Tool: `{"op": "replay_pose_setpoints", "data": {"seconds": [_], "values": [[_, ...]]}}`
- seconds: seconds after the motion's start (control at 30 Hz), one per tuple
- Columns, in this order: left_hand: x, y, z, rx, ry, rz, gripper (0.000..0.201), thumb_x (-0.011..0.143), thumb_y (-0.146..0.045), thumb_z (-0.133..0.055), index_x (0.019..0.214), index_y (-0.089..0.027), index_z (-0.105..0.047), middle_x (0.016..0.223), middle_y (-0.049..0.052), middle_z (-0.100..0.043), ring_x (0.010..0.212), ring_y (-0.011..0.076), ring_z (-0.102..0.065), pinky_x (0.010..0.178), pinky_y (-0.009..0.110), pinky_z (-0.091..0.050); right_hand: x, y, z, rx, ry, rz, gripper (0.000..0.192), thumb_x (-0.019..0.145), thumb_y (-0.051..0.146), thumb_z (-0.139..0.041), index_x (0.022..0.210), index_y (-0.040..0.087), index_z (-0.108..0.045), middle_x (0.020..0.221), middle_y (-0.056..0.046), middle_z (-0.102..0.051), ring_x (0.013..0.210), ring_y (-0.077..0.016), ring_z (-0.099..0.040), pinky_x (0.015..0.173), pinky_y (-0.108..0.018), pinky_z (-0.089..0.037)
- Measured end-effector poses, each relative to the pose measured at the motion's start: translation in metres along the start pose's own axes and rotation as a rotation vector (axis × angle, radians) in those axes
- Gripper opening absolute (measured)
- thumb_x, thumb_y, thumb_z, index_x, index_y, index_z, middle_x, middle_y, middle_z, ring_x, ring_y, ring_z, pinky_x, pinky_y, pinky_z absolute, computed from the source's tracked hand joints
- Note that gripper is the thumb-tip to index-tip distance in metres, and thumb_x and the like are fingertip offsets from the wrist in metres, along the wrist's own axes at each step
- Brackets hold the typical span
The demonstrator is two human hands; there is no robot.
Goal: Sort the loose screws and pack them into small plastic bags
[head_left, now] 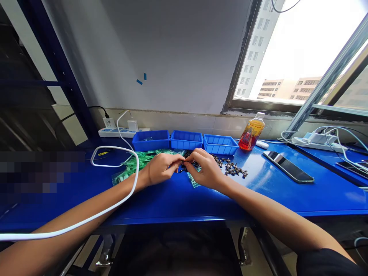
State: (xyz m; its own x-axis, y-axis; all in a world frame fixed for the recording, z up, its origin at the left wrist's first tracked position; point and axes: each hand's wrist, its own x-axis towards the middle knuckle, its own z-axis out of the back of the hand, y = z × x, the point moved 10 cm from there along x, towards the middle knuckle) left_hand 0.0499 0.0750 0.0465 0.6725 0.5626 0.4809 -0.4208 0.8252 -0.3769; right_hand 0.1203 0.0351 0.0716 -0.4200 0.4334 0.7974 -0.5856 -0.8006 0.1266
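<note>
My left hand (162, 168) and my right hand (204, 168) meet over the blue table, fingertips pinched together. Between them is a small dark piece, mostly hidden, too small to name. Just behind and to the right of my right hand lies a loose pile of dark metal screws (234, 169). Left of my left hand spreads a heap of small green-printed clear plastic bags (130, 166). One more small plastic bag (193, 180) lies flat on the table below my fingertips, partly covered by my right hand.
Three blue bins stand in a row at the back: a left bin (151, 143), a middle bin (186, 142) and a right bin (220, 147). Further right are a drink bottle (251, 132) and a phone (288, 166). A white cable (86, 219) loops over my left forearm.
</note>
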Motion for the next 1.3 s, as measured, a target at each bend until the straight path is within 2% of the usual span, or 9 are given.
{"op": "replay_pose_setpoints", "data": {"seconds": [0.43, 0.63, 0.8, 1.03, 1.3], "values": [[0.0, -0.001, 0.0, 0.001, -0.004, 0.0, 0.03, 0.084, -0.024, -0.036, 0.092, -0.016, -0.064, 0.061, -0.001, -0.062, 0.055, 0.0108, -0.055, 0.055, 0.02, -0.04, 0.0, 0.001, -0.001, 0.01, 0.007, 0.006, 0.011, 0.083, 0.016, -0.047, 0.076, 0.019, -0.053, 0.068, -0.002, -0.058, 0.065, -0.0142, -0.051, 0.061, -0.028, -0.043], [0.0, 0.004, 0.0, 0.011, -0.008, 0.036, 0.028, 0.085, -0.027, -0.037, 0.09, -0.018, -0.063, 0.062, -0.001, -0.062, 0.058, 0.012, -0.057, 0.058, 0.021, -0.041, 0.0, -0.003, -0.001, 0.045, 0.02, -0.029, 0.011, 0.084, 0.015, -0.047, 0.076, 0.019, -0.054, 0.069, -0.002, -0.057, 0.066, -0.0135, -0.052, 0.06, -0.027, -0.043], [0.0, 0.002, 0.0, 0.019, -0.008, 0.013, 0.028, 0.084, -0.027, -0.037, 0.086, -0.018, -0.063, 0.061, -0.001, -0.062, 0.057, 0.0116, -0.056, 0.057, 0.02, -0.041, 0.001, -0.006, -0.001, 0.09, 0.026, -0.06, 0.011, 0.082, 0.014, -0.048, 0.076, 0.019, -0.055, 0.068, -0.001, -0.058, 0.065, -0.0125, -0.053, 0.059, -0.025, -0.044], [0.0, 0.001, 0.002, 0.016, -0.022, 0.004, 0.026, 0.082, -0.023, -0.037, 0.086, -0.017, -0.063, 0.06, -0.001, -0.062, 0.055, 0.0109, -0.055, 0.055, 0.02, -0.04, 0.0, -0.001, -0.001, 0.072, 0.016, -0.017, 0.009, 0.082, 0.015, -0.05, 0.075, 0.018, -0.056, 0.068, -0.002, -0.058, 0.065, -0.013, -0.054, 0.061, -0.026, -0.045], [0.001, 0.002, 0.001, 0.003, -0.025, -0.015, 0.028, 0.085, -0.028, -0.036, 0.083, -0.016, -0.062, 0.059, -0.002, -0.06, 0.054, 0.0105, -0.055, 0.055, 0.019, -0.04, 0.003, -0.011, 0.001, 0.207, 0.018, -0.136, 0.012, 0.082, 0.014, -0.051, 0.074, 0.017, -0.06, 0.066, -0.001, -0.06, 0.059, -0.0098, -0.054, 0.056, -0.021, -0.044]]}}
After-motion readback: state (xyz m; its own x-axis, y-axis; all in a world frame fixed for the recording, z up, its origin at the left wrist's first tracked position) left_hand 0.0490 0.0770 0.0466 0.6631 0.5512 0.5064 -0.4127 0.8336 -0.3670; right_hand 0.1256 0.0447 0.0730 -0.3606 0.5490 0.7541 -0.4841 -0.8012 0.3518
